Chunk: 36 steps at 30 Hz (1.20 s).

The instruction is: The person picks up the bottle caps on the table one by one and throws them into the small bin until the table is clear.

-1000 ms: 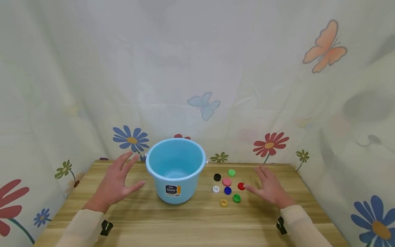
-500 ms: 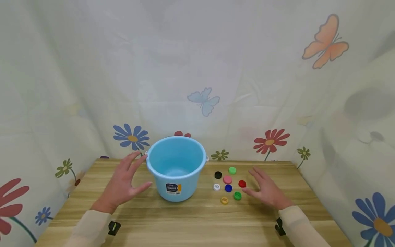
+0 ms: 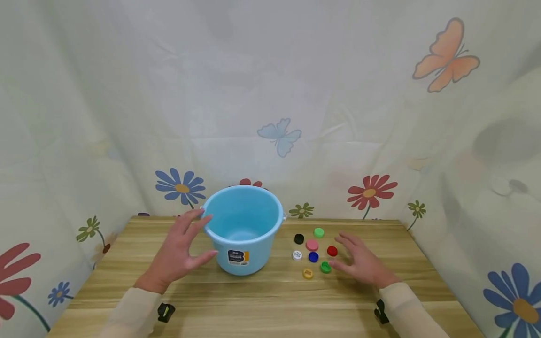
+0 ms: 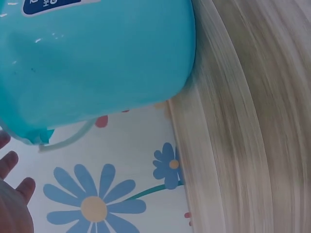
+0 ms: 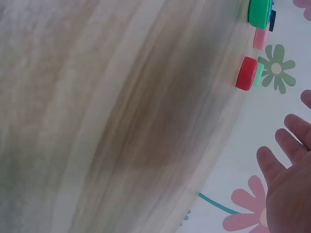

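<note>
A light blue bucket (image 3: 243, 253) stands upright left of the table's middle, its inside bare in the head view. My left hand (image 3: 175, 253) hovers at the bucket's left side, fingers spread and holding nothing; whether the fingertips touch the rim I cannot tell. To the right of the bucket lie several bottle caps, among them a black cap (image 3: 299, 239), a pink cap (image 3: 312, 245), a white cap (image 3: 297, 255) and a yellow cap (image 3: 308, 273). Beside the red cap (image 3: 332, 251) and the green cap (image 3: 325, 267) is my right hand (image 3: 363, 263), relaxed, with nothing in it.
A wooden table (image 3: 253, 310) carries everything. Behind it and at both sides hangs a pale curtain (image 3: 203, 94) printed with flowers and butterflies. The bucket's handle (image 4: 73, 138) hangs on its far side in the left wrist view.
My left hand has moved right, closer to the bucket. My right hand has shifted slightly left and lower towards the green cap. Bucket and caps keep their places, while the head view tilts a little.
</note>
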Each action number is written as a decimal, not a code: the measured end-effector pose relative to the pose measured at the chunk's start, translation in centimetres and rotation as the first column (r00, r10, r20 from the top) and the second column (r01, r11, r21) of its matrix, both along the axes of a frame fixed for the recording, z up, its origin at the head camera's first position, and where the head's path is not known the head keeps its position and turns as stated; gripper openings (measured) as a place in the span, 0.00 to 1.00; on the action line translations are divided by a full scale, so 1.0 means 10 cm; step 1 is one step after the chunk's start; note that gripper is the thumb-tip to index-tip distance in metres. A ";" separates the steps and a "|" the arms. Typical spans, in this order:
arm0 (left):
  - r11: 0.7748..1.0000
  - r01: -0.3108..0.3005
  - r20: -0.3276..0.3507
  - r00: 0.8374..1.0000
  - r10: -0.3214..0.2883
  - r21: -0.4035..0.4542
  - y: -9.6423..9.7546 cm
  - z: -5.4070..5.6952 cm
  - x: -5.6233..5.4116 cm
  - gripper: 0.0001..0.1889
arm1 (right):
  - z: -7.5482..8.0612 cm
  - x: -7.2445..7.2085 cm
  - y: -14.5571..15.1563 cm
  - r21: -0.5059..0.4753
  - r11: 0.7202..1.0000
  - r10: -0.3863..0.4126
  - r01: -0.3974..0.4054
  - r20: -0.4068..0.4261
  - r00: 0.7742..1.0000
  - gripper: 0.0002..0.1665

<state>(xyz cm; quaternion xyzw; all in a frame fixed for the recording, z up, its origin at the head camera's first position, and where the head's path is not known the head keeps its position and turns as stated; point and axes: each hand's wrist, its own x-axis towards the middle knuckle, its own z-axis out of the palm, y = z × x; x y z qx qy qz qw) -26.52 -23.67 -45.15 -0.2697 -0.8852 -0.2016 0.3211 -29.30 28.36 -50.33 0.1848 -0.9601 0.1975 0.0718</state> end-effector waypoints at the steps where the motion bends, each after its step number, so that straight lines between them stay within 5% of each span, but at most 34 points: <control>1: 1.000 0.000 -0.002 1.000 0.000 0.000 0.01 0.00 0.00 0.47 | 0.00 0.00 0.00 0.003 1.000 0.007 -0.007 -0.003 1.000 0.51; 16: 1.000 0.007 -0.012 1.000 -0.006 0.025 0.18 0.02 -0.01 0.43 | -0.02 -0.01 -0.10 -0.004 0.998 0.070 -0.070 0.047 0.996 0.47; 26: 0.998 0.039 -0.037 0.999 -0.037 0.054 0.22 0.02 -0.01 0.36 | -0.07 -0.08 -0.13 -0.157 0.983 0.119 -0.096 0.147 0.982 0.42; 36: 0.996 0.055 -0.054 0.997 -0.051 0.068 0.23 0.03 -0.03 0.32 | -0.11 -0.12 -0.15 -0.241 0.970 0.082 -0.022 0.239 0.968 0.36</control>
